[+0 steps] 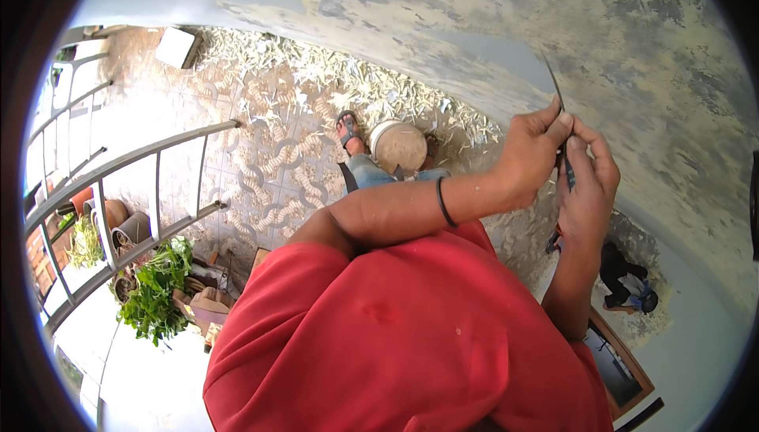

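My left hand (531, 147) and my right hand (587, 175) meet at a thin scraper (553, 76) with a long dark blade. The left fingers close on it near the base of the blade; the right fingers wrap round its dark handle, partly hidden behind them. The blade points up toward a mottled wall (632, 45), with patches of pale filler over grey; whether it touches the surface I cannot tell. A dark band circles my left wrist.
A round bucket (398, 143) stands by my foot on paving strewn with pale scrapings (379, 76). A metal railing (142, 155) and potted plants (158, 282) are at left. A person in dark clothing (621, 274) is lower right, near a wood-framed opening (640, 381).
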Available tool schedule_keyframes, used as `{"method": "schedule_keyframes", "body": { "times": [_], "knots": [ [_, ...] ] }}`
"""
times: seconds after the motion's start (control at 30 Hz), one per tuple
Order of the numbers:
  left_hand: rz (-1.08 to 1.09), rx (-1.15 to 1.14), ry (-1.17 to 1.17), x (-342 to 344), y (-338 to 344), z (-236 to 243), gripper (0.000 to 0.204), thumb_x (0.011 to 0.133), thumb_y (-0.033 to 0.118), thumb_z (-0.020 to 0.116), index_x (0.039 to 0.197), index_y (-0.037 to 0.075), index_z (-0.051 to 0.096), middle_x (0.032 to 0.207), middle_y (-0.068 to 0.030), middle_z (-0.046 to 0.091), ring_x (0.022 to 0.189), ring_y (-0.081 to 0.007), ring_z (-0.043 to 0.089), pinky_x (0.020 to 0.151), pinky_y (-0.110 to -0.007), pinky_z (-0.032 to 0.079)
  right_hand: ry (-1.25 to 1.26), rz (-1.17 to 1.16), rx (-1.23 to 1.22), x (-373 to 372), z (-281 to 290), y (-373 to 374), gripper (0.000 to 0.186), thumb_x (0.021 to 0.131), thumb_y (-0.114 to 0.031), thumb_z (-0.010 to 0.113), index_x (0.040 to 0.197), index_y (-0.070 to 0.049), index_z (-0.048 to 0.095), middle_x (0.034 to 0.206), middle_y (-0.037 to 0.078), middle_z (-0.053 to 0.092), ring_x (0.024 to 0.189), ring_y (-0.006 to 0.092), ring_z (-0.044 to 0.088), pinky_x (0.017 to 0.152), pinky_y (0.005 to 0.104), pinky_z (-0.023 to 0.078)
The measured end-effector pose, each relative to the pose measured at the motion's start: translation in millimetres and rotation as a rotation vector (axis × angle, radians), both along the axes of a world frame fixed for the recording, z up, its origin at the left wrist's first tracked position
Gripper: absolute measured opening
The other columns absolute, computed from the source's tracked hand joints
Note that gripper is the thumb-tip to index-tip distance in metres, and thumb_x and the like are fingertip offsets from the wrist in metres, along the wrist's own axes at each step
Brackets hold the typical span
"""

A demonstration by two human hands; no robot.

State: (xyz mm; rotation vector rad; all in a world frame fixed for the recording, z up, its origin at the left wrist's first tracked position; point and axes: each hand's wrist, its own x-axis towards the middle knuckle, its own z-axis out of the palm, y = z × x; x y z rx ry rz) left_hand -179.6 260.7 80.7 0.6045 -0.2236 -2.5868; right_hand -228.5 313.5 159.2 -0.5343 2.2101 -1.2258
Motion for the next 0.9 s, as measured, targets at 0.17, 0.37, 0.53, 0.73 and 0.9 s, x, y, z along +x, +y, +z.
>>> {"method": "schedule_keyframes", "body": {
  "times": [0.17,0.37,0.53,0.73,0.9],
  "knots": [
    [0.016,0.034,0.057,-18.9,-15.4,-33.2,0.024,0.111,0.020,0.054,0.112,0.002,0.069,0.098,-0.0045,0.071,0.087,-0.0131,0.066,0.078,-0.032,0.056,-0.027,0.030,0.101,-28.5,-23.7,-18.5,0.025,0.103,-0.011,0.061,0.123,0.000,0.071,0.081,-0.005,0.058,0.066,0.0008,0.048,0.054,0.0186,0.035],
    [0.062,0.018,0.010,-16.2,-5.5,-14.9,0.022,0.111,0.019,0.054,0.105,0.004,0.068,0.095,-0.0052,0.070,0.082,-0.0139,0.065,0.071,-0.032,0.056,0.029,0.001,0.023,-22.2,-22.8,-15.3,0.026,0.100,-0.012,0.065,0.122,0.000,0.072,0.082,-0.003,0.062,0.065,0.0033,0.051,0.055,0.0189,0.036],
    [-0.001,0.104,-0.037,-33.0,-21.5,-67.3,0.021,0.110,0.018,0.055,0.104,0.004,0.069,0.097,-0.0058,0.071,0.083,-0.0148,0.066,0.072,-0.031,0.056,-0.086,0.028,0.171,-39.2,-52.7,-31.2,0.028,0.099,-0.012,0.067,0.123,0.001,0.073,0.086,0.000,0.066,0.069,0.0046,0.051,0.057,0.0212,0.037],
    [0.118,0.052,0.027,-2.2,-17.8,-4.4,0.026,0.112,0.019,0.050,0.105,0.002,0.068,0.093,-0.0055,0.068,0.081,-0.0146,0.064,0.069,-0.031,0.054,0.030,0.051,-0.001,-7.3,-11.2,-22.9,0.028,0.101,-0.009,0.064,0.125,0.002,0.072,0.087,-0.001,0.065,0.073,0.0044,0.051,0.060,0.0222,0.040],
    [0.034,0.168,-0.013,-27.1,-24.7,-71.9,0.025,0.112,0.021,0.050,0.106,0.003,0.067,0.093,-0.0058,0.069,0.084,-0.0150,0.066,0.075,-0.030,0.057,0.001,0.133,0.152,-34.0,-69.6,-32.2,0.030,0.101,-0.006,0.061,0.127,0.004,0.070,0.090,0.000,0.067,0.075,0.0065,0.054,0.065,0.0233,0.044]
  ]
}}
